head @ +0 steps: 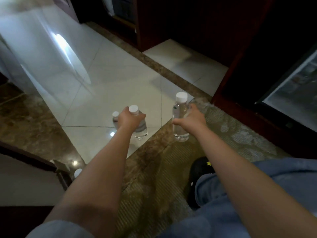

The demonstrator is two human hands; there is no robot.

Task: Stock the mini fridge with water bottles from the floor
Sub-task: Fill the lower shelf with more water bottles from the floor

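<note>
The left hand (127, 118) is closed around the upper part of a water bottle (141, 127) that stands on the white floor tile (96, 103), and a second bottle (115, 117) stands just behind it. The right hand (192, 117) grips another water bottle (180, 117) upright at its middle, probably so it can go straight into the mini fridge (291, 90), whose glass door shows at the right edge. One more cap (78, 172) shows near the left forearm.

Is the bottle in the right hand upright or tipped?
Upright: the bottle in the right hand has its white cap on top, base below.
</note>
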